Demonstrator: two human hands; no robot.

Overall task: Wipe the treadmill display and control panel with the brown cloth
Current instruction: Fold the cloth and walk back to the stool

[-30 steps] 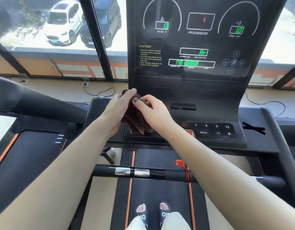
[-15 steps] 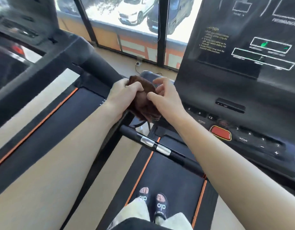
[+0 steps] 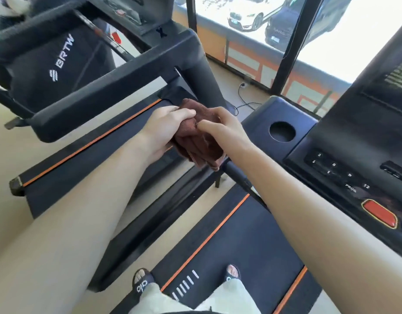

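Both hands' fingers [image 3: 184, 114] grip the brown cloth [image 3: 195, 143] — "BRTW" [image 3: 64, 52] on neighbouring treadmill.

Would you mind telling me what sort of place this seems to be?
Most likely a gym or fitness room. A treadmill control panel with a red stop button sits at right, a second treadmill marked BRTW stands alongside, and large windows overlook parked cars.
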